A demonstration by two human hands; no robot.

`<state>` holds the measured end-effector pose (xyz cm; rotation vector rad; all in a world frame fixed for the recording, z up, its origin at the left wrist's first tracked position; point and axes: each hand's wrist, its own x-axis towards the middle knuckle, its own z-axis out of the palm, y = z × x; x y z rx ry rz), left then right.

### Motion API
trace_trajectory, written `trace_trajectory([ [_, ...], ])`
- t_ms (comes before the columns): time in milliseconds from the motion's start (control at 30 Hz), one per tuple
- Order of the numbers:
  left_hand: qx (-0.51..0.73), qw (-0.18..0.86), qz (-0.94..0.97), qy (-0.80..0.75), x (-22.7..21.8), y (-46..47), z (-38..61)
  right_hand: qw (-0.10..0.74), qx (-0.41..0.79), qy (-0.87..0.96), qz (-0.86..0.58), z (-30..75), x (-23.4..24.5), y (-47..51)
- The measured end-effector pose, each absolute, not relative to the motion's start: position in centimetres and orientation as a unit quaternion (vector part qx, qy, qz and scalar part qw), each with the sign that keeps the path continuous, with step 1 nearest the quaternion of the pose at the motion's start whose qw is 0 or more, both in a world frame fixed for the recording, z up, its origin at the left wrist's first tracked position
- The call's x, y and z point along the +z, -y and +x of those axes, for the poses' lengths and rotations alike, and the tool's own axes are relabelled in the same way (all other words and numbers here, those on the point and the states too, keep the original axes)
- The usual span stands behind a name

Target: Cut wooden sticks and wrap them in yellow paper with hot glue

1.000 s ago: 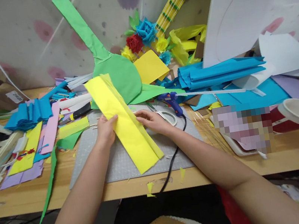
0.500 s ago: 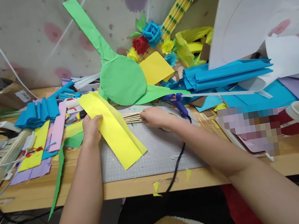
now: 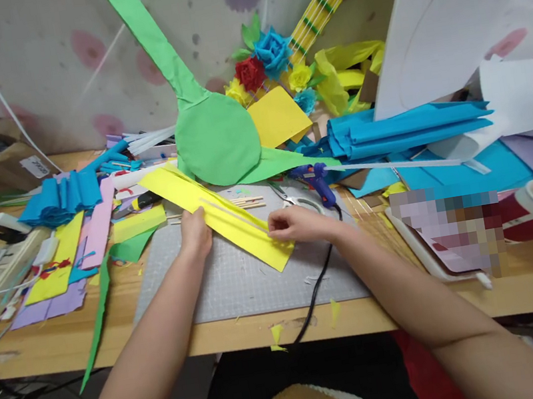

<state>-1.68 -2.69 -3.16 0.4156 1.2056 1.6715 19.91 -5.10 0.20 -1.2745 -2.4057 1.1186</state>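
Note:
A folded strip of yellow crepe paper [image 3: 230, 225] slants above the grey cutting mat [image 3: 241, 298]. My left hand [image 3: 195, 234] grips its lower edge, thumb on the near side. At the strip's right end, my right hand [image 3: 295, 225] pinches the end of a thin pale stick [image 3: 233, 211], which lies lengthwise along the paper. Behind the strip, several thin wooden sticks [image 3: 252, 200] rest on the mat, partly hidden. Scissors [image 3: 310, 203] lie just beyond my right hand, next to a blue glue gun [image 3: 317, 181].
A round green paper-covered shape [image 3: 217, 141] leans at the back. Blue crepe paper [image 3: 407, 130] is piled at the right, near a red-and-white cup [image 3: 526, 212]. Paper scraps [image 3: 59, 266] and a power strip [image 3: 7, 288] crowd the left. The glue gun's black cord [image 3: 318, 289] crosses the mat.
My right hand has left the sticks with one thin stick and come over the yellow paper. My left hand has moved right, turning the strip flatter. The scissors are now uncovered.

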Motion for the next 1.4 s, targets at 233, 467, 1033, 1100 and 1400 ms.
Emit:
trace_trajectory([
  [233, 0.707, 0.493, 0.133, -0.489, -2.6, 2.5, -2.3, 0.006, 0.302, 0.861, -0.408, 19.8, 0.5, 5.8],
  [467, 0.672, 0.513, 0.167, -0.507, -2.5, 2.7, -2.6, -0.023, 0.325, 0.858, -0.397, 20.0, 0.3, 5.7],
  [1033, 0.561, 0.514, 0.435, -0.482, 0.7, 4.0, -5.9, 0.258, 0.379, 0.758, -0.463, 20.0, -1.0, 4.8],
  [1100, 0.565, 0.525, 0.450, -0.450, 1.2, 4.2, -6.5, 0.309, 0.434, 0.718, -0.449, 19.8, -1.6, 4.4],
  [1400, 0.592, 0.521, 0.431, -0.438, -0.7, 3.8, -3.9, 0.282, 0.527, 0.708, -0.376, 17.2, -1.8, 5.6],
])
